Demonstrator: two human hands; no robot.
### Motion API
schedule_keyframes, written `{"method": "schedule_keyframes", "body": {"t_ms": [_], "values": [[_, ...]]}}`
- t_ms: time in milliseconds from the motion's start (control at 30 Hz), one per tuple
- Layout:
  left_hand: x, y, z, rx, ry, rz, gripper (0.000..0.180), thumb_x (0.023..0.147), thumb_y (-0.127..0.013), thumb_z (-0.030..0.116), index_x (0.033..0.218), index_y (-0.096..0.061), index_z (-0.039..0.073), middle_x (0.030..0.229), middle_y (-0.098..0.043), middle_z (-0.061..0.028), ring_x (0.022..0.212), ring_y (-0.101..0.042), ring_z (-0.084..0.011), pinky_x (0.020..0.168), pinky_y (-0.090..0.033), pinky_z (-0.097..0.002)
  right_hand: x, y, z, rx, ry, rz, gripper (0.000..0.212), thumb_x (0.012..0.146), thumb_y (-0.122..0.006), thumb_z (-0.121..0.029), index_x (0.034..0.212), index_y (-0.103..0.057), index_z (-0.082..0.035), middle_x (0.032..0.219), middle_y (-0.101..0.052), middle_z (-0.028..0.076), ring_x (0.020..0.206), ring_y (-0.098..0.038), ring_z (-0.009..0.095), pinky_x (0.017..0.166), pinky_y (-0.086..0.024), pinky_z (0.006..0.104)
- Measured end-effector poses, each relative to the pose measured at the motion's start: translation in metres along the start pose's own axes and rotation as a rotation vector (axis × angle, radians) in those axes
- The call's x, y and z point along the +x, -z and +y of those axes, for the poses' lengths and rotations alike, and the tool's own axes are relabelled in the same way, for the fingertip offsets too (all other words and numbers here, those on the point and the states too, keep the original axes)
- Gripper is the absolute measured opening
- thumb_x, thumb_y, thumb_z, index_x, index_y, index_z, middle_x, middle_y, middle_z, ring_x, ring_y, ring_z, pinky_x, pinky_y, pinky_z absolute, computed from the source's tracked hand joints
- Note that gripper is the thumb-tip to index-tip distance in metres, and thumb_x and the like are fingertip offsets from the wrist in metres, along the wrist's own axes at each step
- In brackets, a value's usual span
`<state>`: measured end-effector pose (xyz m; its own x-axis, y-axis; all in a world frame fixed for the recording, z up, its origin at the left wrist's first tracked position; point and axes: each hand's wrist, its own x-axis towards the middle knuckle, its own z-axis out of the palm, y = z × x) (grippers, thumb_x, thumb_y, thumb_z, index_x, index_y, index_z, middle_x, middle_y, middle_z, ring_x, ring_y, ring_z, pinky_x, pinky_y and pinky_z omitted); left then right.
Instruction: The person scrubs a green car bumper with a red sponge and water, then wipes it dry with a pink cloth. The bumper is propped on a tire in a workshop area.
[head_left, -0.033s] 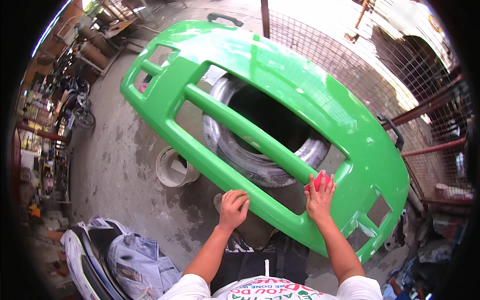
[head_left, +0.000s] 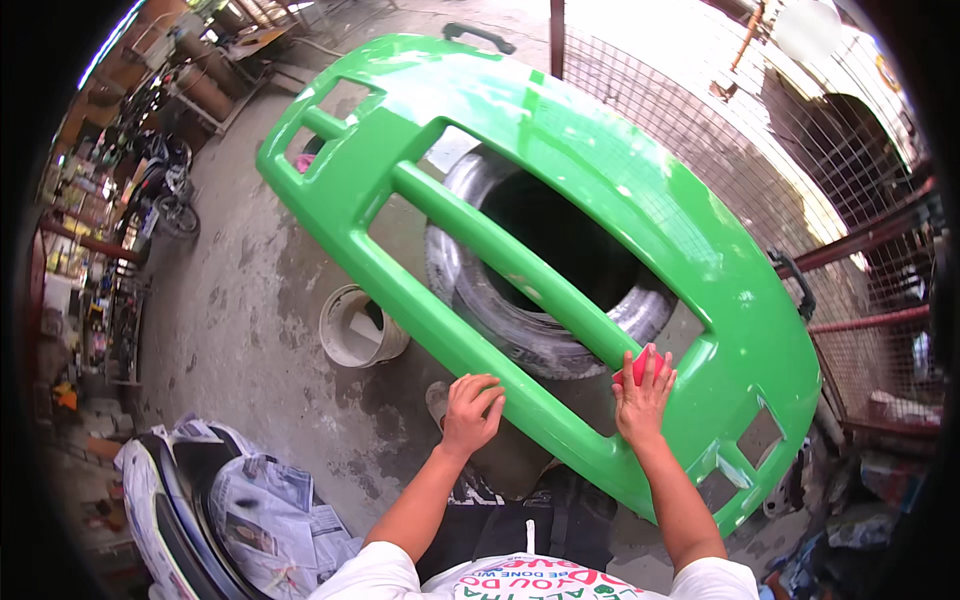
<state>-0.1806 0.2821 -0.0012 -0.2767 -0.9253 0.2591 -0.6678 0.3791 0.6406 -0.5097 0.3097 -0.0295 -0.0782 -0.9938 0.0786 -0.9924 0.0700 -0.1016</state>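
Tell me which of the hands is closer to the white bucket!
Left. In the picture, the left hand is below and right of the white bucket, by the green panel; the right hand is farther right, on the red pad.

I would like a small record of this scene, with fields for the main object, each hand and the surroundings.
Main object: glossy green bumper with several openings
Right hand: hand lies over a red pad on the bumper, fingers spread
Left hand: hand at the bumper's near edge, fingers loosely curled; contact is hard to tell
Through the opening: tire
Floor, left of bumper: whitish bucket
Lower left: newspaper-covered part
Far left: motorcycle
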Motion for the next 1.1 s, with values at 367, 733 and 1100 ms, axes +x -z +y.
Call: {"method": "schedule_keyframes", "body": {"t_ms": [367, 733, 1100], "values": [[0.036, 0.135, -0.172, -0.223, 0.002, 0.163, 0.014, 0.086, -0.073, 0.005, 0.100, -0.074, 0.005, 0.116, -0.069, -0.0079, 0.111, -0.066, -0.0278, 0.095, -0.051, -0.0409, 0.279, -0.059, -0.334, -0.120, 0.217, 0.081, 0.061, 0.108, -0.045, -0.043, 0.165, -0.027, -0.032, 0.169, -0.023, 0.015, 0.149, -0.029, 0.047, 0.120, -0.022, 0.0646], [-0.089, 0.244, -0.373, -0.354, 0.780, 0.308, 0.013, 0.092, -0.069, 0.008, 0.102, -0.074, 0.001, 0.103, -0.073, -0.0109, 0.088, -0.074, -0.0252, 0.078, -0.059, -0.0349, 0.379, -0.070, -0.401, 0.397, -0.048, 0.345, 0.069, 0.093, -0.073, -0.018, 0.156, -0.046, -0.015, 0.144, -0.060, 0.015, 0.126, -0.059, 0.037, 0.111, -0.042, 0.0457], [-0.061, 0.257, -0.459, -0.367, 1.078, 0.133, 0.025, 0.092, -0.074, 0.022, 0.111, -0.077, 0.006, 0.100, -0.078, -0.0141, 0.089, -0.077, -0.0247, 0.082, -0.059, -0.0367, 0.220, -0.095, -0.685, 0.959, 0.419, -0.176, 0.066, 0.083, -0.081, -0.014, 0.143, -0.056, -0.005, 0.140, -0.063, 0.016, 0.128, -0.060, 0.033, 0.108, -0.044, 0.0432]]}}
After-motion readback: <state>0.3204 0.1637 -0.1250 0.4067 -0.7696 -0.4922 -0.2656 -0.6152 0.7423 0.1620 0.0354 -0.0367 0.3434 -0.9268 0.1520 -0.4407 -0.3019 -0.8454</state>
